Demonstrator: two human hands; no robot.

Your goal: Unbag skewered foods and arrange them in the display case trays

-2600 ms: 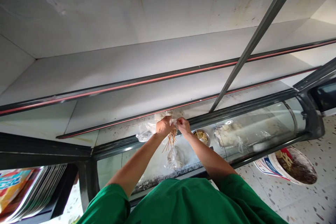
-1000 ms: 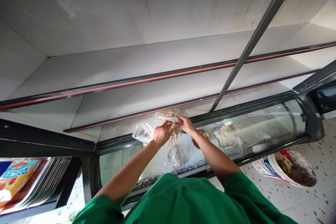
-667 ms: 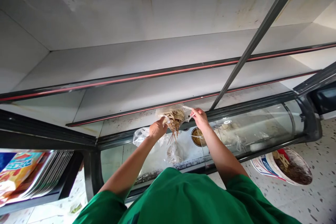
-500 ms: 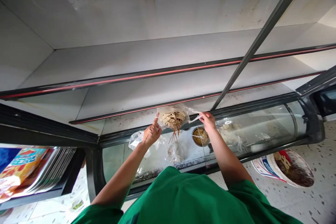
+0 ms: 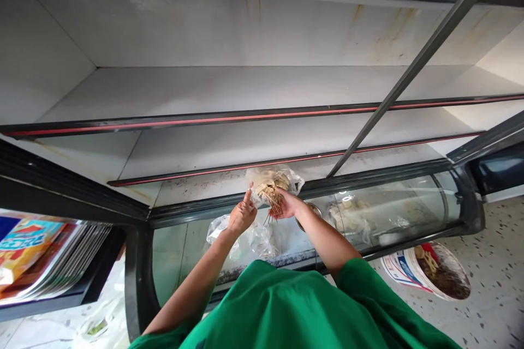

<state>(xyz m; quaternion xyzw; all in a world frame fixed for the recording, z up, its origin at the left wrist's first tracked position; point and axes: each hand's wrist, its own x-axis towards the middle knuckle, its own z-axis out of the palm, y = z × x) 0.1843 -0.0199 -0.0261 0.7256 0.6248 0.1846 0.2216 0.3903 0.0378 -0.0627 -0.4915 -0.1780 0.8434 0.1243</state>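
A clear plastic bag (image 5: 295, 177) lies at the front edge of the lowest shelf, its mouth towards me. Pale, flat food pieces on thin wooden skewers (image 5: 277, 206) sit partly inside it, with the stick ends pointing towards me. My right hand (image 5: 289, 203) is closed round the bundle of sticks. At the bag's left side, my left hand (image 5: 241, 218) pinches the plastic, with its index finger stretched along it. More crumpled plastic bags (image 5: 262, 240) lie below my hands behind the glass. A round metal bowl (image 5: 313, 209) is partly hidden by my right forearm.
White shelves with a red-striped edge (image 5: 229, 118) rise ahead, crossed by a slanting metal bar (image 5: 403, 76). Curved glass (image 5: 403, 204) runs along the front, with bagged pale food (image 5: 352, 212) behind it. On the floor at right stands a white bucket (image 5: 403, 271). Snack packs (image 5: 36, 248) are at left.
My right hand has let go of the bag's right edge and moved left onto the skewer sticks, closing round them. My left hand stays at the bag's left side. The view has shifted slightly.
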